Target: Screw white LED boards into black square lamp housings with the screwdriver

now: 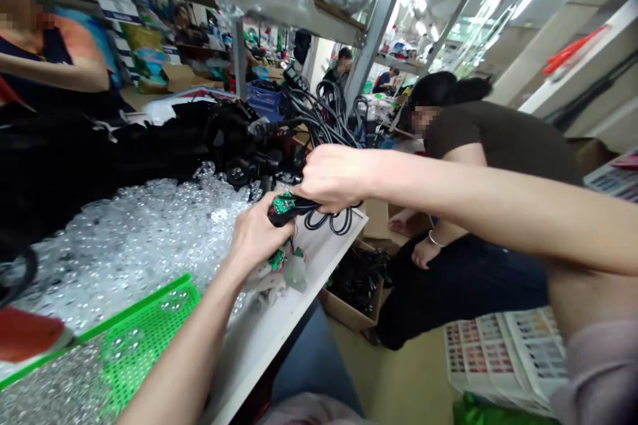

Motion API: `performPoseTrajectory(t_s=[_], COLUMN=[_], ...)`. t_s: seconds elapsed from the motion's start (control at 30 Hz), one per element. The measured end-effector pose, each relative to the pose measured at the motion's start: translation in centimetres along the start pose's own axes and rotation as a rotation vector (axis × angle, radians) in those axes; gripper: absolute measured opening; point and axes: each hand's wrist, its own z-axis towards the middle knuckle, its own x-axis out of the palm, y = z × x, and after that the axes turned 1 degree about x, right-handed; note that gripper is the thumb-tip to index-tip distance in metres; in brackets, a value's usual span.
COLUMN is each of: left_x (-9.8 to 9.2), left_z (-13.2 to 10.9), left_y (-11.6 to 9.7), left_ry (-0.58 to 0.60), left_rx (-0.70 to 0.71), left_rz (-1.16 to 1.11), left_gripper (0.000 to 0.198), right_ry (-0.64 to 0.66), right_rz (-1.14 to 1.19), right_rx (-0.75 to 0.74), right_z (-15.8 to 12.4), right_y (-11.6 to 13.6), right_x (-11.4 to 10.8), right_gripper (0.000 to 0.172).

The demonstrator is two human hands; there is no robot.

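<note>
Fingers of the left hand [256, 238] are clenched round a black plastic housing [299, 204], with a green circuit board [283, 204] showing at its near end. Fingers of the right hand [335, 178] close over the housing from above, and a black cord [331, 220] hangs in loops just below them. Held between both sets of fingers, the housing sits just above a white surface [304, 299].

The housing looks light and stiff, while the bare board looks fragile. The plastic shell and the base of the cord seem the safer places to take hold. The cord looks soft and springy, so its loops may drag at the grip.

Just under the left fingers lie small green boards [278, 259] with thin wires. Left of the fingers, a heap of clear plastic pieces [149, 239] spreads over the surface, with a green plastic basket [149, 339] beside the left forearm.

Beyond the fingers, a tangle of black cords [319, 113] rises in a pile. Past the right forearm, a cardboard box [349, 305] holds more black cords. Farther right sits a co-worker [498, 146] in a dark top, and another co-worker's arm [50, 73] shows at the far left.
</note>
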Motion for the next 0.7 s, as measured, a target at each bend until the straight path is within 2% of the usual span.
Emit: performPoseTrajectory(t_s=[0.1, 0.17, 0.3, 0.37, 0.43, 0.53, 0.63, 0.7], left_x=[1.4, 3.2, 9.4, 12.7, 15.3, 17.2, 17.4, 17.4], left_z=[2.6, 5.3, 11.2, 13.1, 14.0, 14.2, 14.1, 14.2], left_y=[0.0, 0.0, 0.6, 1.2, 1.9, 2.5, 2.3, 1.8], left_ry=[0.279, 0.413, 0.566, 0.645, 0.689, 0.678, 0.605, 0.546], left_rx=[-0.055, -0.069, -0.109, -0.120, -0.122, -0.099, -0.019, 0.091], left_rz=[0.162, 0.244, 0.351, 0.411, 0.485, 0.605, 0.684, 0.662], left_gripper=[0.040, 0.038, 0.034, 0.035, 0.046, 0.070, 0.086, 0.091], right_ry=[0.038, 0.008, -0.070, -0.074, -0.071, -0.088, -0.119, -0.133], right_rz=[0.032, 0.095, 0.181, 0.209, 0.250, 0.310, 0.350, 0.365], right_rx=[0.030, 0.085, 0.167, 0.175, 0.187, 0.222, 0.229, 0.213], right_z=[-0.4, -0.4, 0.5, 1.1, 1.6, 2.0, 1.9, 1.6], right_y=[-1.6, -3.1, -5.6, -6.0, -5.9, -5.1, -4.4, -4.2], right_x=[6.0, 10.9, 21.0, 25.6, 29.3, 32.9, 34.5, 35.0], right_gripper=[0.013, 0.015, 0.020, 0.018, 0.016, 0.019, 0.023, 0.025])
